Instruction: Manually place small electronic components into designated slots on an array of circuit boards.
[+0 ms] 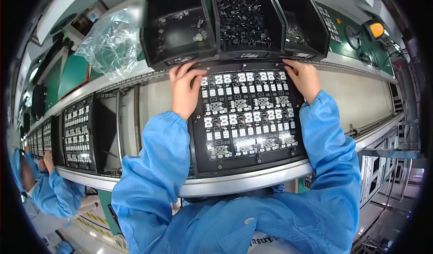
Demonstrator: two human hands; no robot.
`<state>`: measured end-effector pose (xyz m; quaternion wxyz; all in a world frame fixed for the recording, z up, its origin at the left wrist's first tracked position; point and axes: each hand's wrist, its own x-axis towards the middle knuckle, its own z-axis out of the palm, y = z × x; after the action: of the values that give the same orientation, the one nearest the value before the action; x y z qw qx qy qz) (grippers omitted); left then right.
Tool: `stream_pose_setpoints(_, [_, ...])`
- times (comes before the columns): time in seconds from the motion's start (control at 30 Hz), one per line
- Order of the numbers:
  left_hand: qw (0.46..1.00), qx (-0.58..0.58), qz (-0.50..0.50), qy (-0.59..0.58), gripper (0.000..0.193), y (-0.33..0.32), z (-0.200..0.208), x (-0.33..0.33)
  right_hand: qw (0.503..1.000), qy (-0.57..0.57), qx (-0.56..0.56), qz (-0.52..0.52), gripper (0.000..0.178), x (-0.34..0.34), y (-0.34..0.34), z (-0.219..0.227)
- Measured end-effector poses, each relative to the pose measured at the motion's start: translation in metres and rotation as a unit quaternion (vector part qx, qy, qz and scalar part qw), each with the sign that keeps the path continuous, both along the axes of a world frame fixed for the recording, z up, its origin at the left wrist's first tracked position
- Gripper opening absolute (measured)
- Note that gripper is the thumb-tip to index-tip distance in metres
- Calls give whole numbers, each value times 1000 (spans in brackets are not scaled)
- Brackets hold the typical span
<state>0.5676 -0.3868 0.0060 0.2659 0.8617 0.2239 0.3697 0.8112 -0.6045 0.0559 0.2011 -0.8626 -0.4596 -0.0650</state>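
Behind the black fixture tray [246, 118], 3 parts bins [234, 22] overhang its far edge. Left hand [184, 91] and right hand [306, 79] rest unclenched on its far corners, grasping nothing.

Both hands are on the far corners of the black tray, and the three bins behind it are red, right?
Not quite. The head view shows the left hand and right hand at the far corners of the black tray, but the three bins behind it are black, not red.
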Motion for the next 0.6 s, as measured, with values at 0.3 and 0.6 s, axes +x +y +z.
stream_pose_setpoints(0.3, [999,-26,14,-31,19,-7,-17,17,997,-34,65,-8,21,14,-9,-27])
stream_pose_setpoints(0.6, [996,-51,25,-67,20,-7,-6,2,992,57,105,29,14,34,2,-48])
